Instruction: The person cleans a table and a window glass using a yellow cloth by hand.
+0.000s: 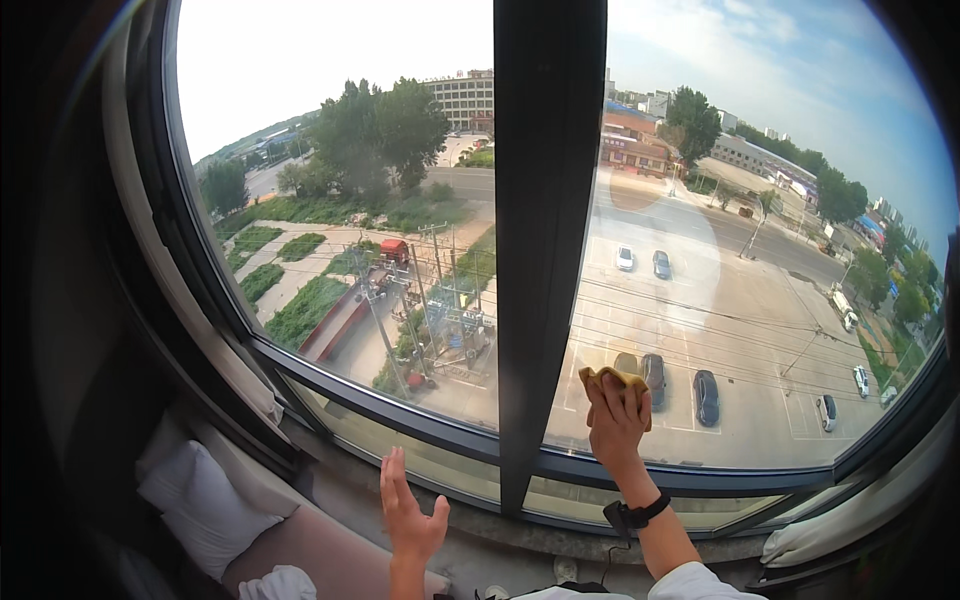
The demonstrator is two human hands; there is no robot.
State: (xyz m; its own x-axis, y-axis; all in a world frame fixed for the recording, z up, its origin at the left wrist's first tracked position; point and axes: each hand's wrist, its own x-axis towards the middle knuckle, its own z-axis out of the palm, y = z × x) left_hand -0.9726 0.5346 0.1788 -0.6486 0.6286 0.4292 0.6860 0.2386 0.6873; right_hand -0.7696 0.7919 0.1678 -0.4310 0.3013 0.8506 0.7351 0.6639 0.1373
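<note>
Right hand [615, 425] presses a yellow cloth [612, 380] flat against the window pane [740, 320]; left hand [408, 510] spread open, empty, below-left. Risk: cloth slipping from the loose fingertip hold.

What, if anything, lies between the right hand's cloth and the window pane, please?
Nothing visible: the right hand presses the yellow cloth flat against the right pane, just right of the dark centre post. The left hand is open and apart from it.
</note>
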